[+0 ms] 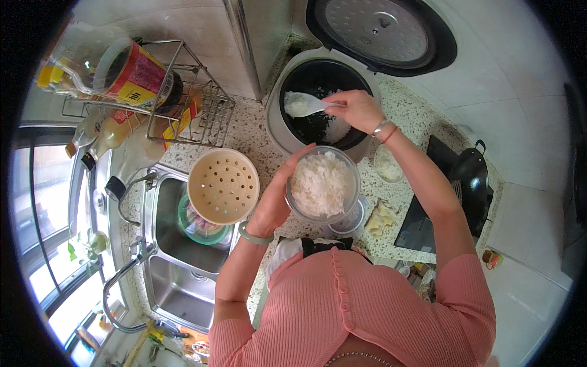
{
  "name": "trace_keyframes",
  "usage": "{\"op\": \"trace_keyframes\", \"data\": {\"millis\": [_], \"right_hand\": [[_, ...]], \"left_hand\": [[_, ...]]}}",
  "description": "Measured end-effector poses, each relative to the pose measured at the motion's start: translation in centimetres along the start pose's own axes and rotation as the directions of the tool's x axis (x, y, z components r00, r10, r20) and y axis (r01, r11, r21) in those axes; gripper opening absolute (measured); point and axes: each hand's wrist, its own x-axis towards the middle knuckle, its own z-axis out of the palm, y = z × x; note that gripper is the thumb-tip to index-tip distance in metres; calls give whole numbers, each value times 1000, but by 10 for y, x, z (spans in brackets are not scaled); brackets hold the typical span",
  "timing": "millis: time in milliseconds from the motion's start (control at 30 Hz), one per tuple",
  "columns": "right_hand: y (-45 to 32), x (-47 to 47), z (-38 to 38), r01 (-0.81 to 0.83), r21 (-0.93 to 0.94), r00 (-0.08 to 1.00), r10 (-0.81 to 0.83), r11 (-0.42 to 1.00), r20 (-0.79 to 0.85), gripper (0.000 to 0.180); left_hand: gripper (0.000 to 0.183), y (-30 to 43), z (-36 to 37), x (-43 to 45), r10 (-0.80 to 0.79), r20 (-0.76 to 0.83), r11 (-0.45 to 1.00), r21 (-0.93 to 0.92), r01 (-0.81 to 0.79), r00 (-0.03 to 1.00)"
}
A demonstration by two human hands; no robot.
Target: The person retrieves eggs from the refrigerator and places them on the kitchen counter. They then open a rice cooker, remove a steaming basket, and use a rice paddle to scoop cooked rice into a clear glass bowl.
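Observation:
My left hand (275,197) holds a clear bowl (357,183) heaped with cooked white rice (320,184), just in front of the rice cooker (277,124). Over the cooker's dark inner pot (293,75), my right hand (355,110) grips the handle of a white rice paddle (316,104) with some rice on its blade. More rice (338,130) lies in the pot, partly hidden by that hand. The cooker's lid (380,32) stands raised. A second bowl of rice (389,164) sits on the counter, partly behind my right forearm.
A perforated beige basket (223,186) overlaps the edge of the double sink (183,293), above a green bowl (220,236). A wire rack (206,110) with bottles and jars stands left. Right are ginger-like pieces (381,218), a black hob (415,229) and a wok (474,176).

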Motion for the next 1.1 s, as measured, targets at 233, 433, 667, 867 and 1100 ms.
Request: {"op": "trace_keyframes", "data": {"millis": [233,433,667,867,1100], "right_hand": [[-29,-63,-65,209,182,962,-168,961,-216,26],[-80,-121,-108,292,-243,934,-331,925,-136,30],[-91,-139,-79,411,-653,810,-584,637,-60,37],[-111,-149,-100,325,-784,781,-618,529,-93,41],[-105,-148,-111,315,-588,837,-511,745,-199,39]], "left_hand": [[60,17,5,6,28,-120,995,-90,-39,992],[60,19,20,25,113,-108,980,-151,-129,988],[60,19,36,32,122,-91,986,-104,-131,988],[59,18,29,23,111,-112,986,-115,-124,987],[64,8,23,20,216,-61,973,-73,-221,974]]}}
